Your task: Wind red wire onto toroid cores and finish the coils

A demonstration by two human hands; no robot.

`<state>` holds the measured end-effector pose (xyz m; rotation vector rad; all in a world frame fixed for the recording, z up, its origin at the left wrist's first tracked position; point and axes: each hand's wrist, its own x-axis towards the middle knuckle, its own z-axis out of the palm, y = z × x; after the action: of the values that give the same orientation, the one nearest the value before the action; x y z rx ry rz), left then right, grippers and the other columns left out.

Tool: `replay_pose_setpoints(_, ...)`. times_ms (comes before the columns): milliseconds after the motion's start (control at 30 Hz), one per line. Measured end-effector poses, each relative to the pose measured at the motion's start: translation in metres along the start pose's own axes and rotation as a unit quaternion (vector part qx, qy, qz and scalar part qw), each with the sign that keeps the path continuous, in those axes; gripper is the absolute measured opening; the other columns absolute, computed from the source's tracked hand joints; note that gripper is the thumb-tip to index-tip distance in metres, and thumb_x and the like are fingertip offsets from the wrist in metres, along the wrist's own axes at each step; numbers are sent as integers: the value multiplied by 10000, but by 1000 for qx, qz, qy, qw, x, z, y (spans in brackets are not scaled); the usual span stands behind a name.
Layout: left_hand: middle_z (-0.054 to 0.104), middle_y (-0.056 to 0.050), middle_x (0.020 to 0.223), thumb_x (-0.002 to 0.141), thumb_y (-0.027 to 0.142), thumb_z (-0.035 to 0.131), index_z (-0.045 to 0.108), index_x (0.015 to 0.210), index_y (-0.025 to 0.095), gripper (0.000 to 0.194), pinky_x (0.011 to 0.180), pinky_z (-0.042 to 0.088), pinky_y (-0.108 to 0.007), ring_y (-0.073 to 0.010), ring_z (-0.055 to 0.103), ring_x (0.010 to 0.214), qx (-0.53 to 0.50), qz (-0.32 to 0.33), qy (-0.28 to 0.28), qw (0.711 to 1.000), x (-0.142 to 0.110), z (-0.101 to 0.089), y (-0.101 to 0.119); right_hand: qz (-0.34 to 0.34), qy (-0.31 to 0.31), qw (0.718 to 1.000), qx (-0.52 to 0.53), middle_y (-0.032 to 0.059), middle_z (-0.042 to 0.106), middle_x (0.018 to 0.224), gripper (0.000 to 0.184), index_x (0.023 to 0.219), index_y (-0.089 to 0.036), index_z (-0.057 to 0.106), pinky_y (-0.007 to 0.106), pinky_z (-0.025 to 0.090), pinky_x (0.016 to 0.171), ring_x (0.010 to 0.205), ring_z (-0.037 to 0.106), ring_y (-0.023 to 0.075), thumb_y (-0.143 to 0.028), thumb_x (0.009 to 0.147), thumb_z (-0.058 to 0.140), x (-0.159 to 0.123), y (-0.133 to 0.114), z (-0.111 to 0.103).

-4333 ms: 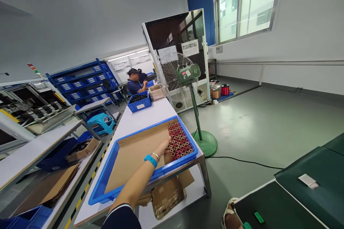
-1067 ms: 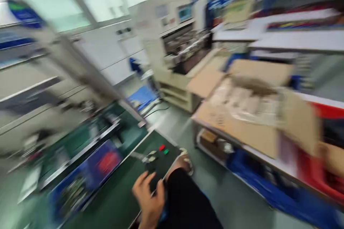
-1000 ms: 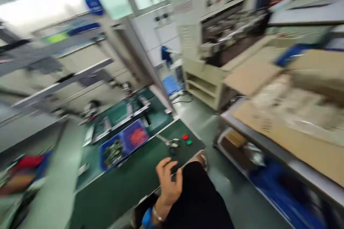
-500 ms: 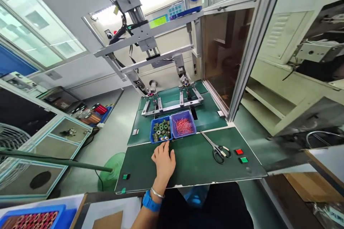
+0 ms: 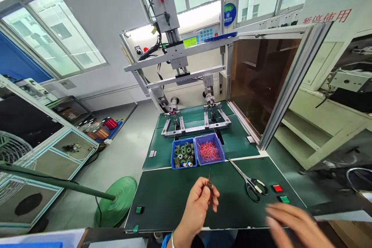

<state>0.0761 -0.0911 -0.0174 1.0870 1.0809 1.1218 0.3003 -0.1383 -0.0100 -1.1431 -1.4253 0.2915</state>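
Observation:
My left hand [image 5: 195, 208] is raised above the green bench, just in front of the bins. Its thumb and fingers pinch a small dark, toothed motor stator [image 5: 209, 185], from which a thin wire or pin points up. A blue bin [image 5: 172, 161] behind the hand contains green stator cores [image 5: 183, 151] and a few white-ended cylinders. Beside it, a purple bin [image 5: 223, 155] carries a heap of thin red pieces [image 5: 208, 151]. My right hand [image 5: 293, 223], blurred by motion, is at the lower right near the green button [image 5: 284, 199], fingers stretched out and nothing visible in them.
Black-handled scissors [image 5: 251, 185] lie right of the bins, with a red button [image 5: 277, 188] beyond them. A metal machine frame [image 5: 197, 128] with two spindles stands behind the bins. At left is a fan's green base [image 5: 119, 199]; an open panel door [image 5: 261, 93] borders the right.
The view swung from the stator tray to this bench. My left hand, lately at the blue bin's front edge, is now further right, pinching the stator. My right hand has come into view.

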Motion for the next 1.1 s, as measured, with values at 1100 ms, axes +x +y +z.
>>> replay_pose_setpoints(1100, 687, -58, 951, 820, 428, 744, 715, 1012, 219, 285, 753, 536, -266, -181, 641, 847, -73, 89, 137, 984, -37, 3, 19, -65, -114, 991, 13, 61, 629, 954, 121, 874, -246, 587, 327, 532, 738, 950, 621, 224, -179, 936, 508, 22, -62, 92)
